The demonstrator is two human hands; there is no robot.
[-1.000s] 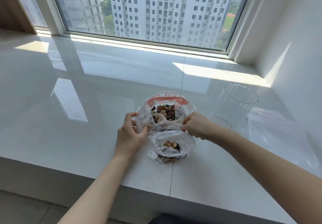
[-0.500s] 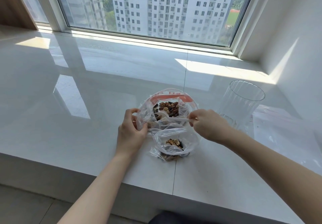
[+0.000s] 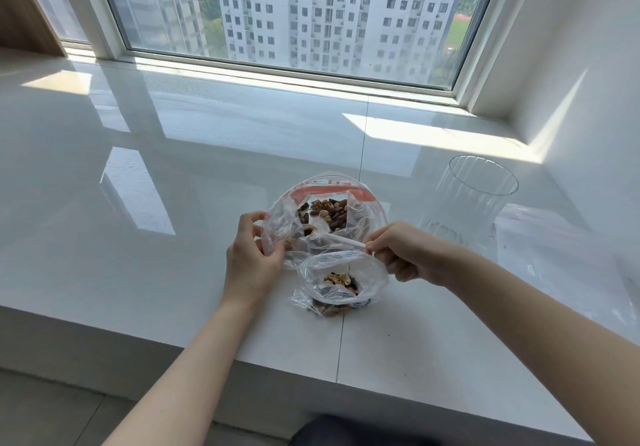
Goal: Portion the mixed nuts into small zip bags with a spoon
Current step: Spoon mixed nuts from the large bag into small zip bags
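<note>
On the glossy white bench under the window stands a large clear bag with an orange-red zip strip along its far rim, its mouth spread wide over a heap of mixed nuts. The left hand has its grip closed on the bag's near-left edge, thumb and fingers curled into the crumpled plastic. The right hand pinches the end of a white spoon, whose handle runs leftward and down into the large bag, the bowl end lying among the nuts near the left wall (the bowl itself is blurred behind plastic, so whether it is loaded cannot be told). Just in front of the large bag, touching it, sits a small zip bag, open at the top and partly filled with nuts; its right rim lies against the right hand's fingers. To the right, well apart from both bags, a ribbed clear plastic cup stands upright, and beside it flat clear plastic sheets lie on the bench, possibly more bags. Sunlight falls in bright patches near the window sill.
</note>
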